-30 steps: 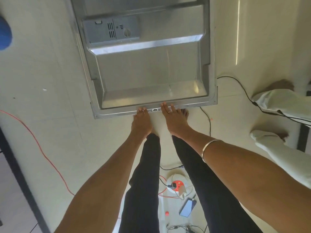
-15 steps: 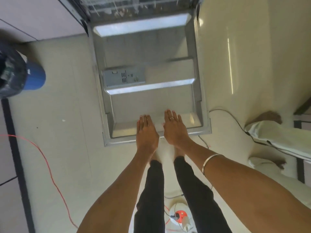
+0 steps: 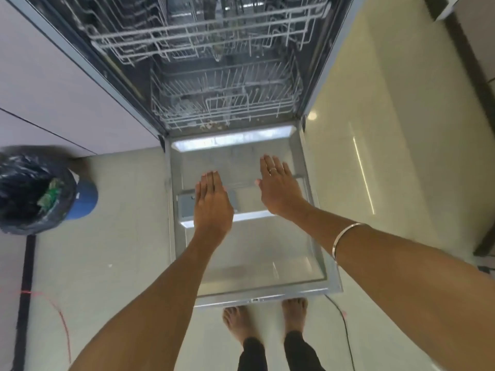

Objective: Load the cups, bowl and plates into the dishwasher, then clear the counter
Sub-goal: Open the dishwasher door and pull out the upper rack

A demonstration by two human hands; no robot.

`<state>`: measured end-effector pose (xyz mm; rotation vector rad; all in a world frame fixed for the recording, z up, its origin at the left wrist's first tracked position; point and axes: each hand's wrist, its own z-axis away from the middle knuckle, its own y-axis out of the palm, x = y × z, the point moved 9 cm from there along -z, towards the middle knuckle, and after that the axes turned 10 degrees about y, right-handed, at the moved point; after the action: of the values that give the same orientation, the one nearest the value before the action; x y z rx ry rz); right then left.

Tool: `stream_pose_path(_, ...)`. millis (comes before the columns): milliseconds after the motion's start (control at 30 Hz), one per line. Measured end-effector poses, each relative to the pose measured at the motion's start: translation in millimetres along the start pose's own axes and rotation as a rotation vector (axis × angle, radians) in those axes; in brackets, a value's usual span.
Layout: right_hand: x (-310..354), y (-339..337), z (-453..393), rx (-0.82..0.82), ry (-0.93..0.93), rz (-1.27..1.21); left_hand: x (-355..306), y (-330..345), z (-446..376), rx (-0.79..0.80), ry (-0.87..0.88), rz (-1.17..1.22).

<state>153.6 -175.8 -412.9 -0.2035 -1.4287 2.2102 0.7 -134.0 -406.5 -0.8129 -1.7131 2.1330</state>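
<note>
- Two bare feet (image 3: pixel 267 321) stand on the pale floor (image 3: pixel 120 263) just short of the near edge of the dishwasher door (image 3: pixel 257 253), which lies folded flat and open; dark trouser legs show below them.
- Beside the door's near right corner a black cable (image 3: pixel 345 333) runs across the floor; well to the door's left a thin red cord (image 3: pixel 63 325) curves over the tiles.
- Over the middle of the door the left hand (image 3: pixel 213 207) is stretched palm down, fingers straight and close together, holding nothing. Whether it touches the door I cannot tell.
- Right of it, also above the door, the right hand (image 3: pixel 280 188) is flat with fingers slightly spread, empty as well; a ring sits on one finger and a thin metal bangle (image 3: pixel 344 238) circles the forearm.
- Under the left hand the grey detergent compartment (image 3: pixel 187 207) shows partly on the door's inner panel.
- Left of the door, well apart from it, a blue bin (image 3: pixel 83 199) lined with a dark bag holds some rubbish.
- Beyond the door's hinge the dishwasher (image 3: pixel 214 62) stands open, its lower rack (image 3: pixel 225 103) and the upper rack (image 3: pixel 203 36) both pushed in; I make out no cups, bowl or plates in them.
- Pale cabinet fronts (image 3: pixel 53 89) stand left of the dishwasher.
</note>
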Motion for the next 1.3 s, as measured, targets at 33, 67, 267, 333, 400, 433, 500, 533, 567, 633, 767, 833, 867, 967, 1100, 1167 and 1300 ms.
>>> stream_pose_path(33, 2, -12, -8, -0.019, -0.004, 0.001, 1, -8, -10, -0.025, 0.01, 0.0)
stream_pose_path(67, 4, -23, -16, -0.033, -0.008, 0.004, 2, -18, -20, -0.052, 0.015, 0.004)
stream_pose_path(267, 16, -88, -52, -0.163, -0.055, 0.019, 7, -66, -76, -0.168, 0.036, -0.023)
stream_pose_path(333, 19, -113, -60, -0.259, -0.077, -0.009, 6, -84, -93, -0.201, 0.038, -0.038)
stream_pose_path(400, 21, -139, -66, -0.372, -0.098, -0.035, 4, -102, -110, -0.242, 0.064, -0.07)
stream_pose_path(433, 23, -151, -69, -0.431, -0.107, -0.043, 4, -109, -118, -0.26, 0.08, -0.081)
stream_pose_path(500, 26, -175, -75, -0.547, -0.133, -0.059, 4, -124, -134, -0.307, 0.107, -0.098)
stream_pose_path(533, 29, -187, -78, -0.592, -0.155, -0.069, 5, -133, -142, -0.334, 0.115, -0.104)
stream_pose_path(567, 34, -198, -81, -0.623, -0.184, -0.075, 5, -144, -150, -0.364, 0.12, -0.1)
stream_pose_path(633, 43, -219, -89, -0.655, -0.238, -0.065, 5, -166, -166, -0.417, 0.13, -0.08)
stream_pose_path(767, 59, -251, -111, -0.669, -0.233, -0.045, 7, -199, -203, -0.432, 0.16, -0.13)
stream_pose_path(833, 65, -252, -125, -0.639, -0.183, -0.04, 10, -204, -217, -0.409, 0.146, -0.155)
stream_pose_path(867, 65, -252, -130, -0.636, -0.163, -0.052, 10, -206, -222, -0.412, 0.139, -0.178)
stream_pose_path(967, 64, -257, -141, -0.624, -0.138, -0.09, 10, -216, -230, -0.459, 0.136, -0.186)
stream_pose_path(1100, 65, -261, -152, -0.538, -0.114, 0.018, 13, -215, -232, -0.454, 0.092, -0.098)
stream_pose_path(1167, 67, -261, -152, -0.538, -0.098, 0.042, 11, -216, -229, -0.444, 0.07, -0.094)
stream_pose_path(1300, 64, -259, -140, -0.542, -0.098, 0.065, 9, -216, -218, -0.438, 0.082, -0.077)
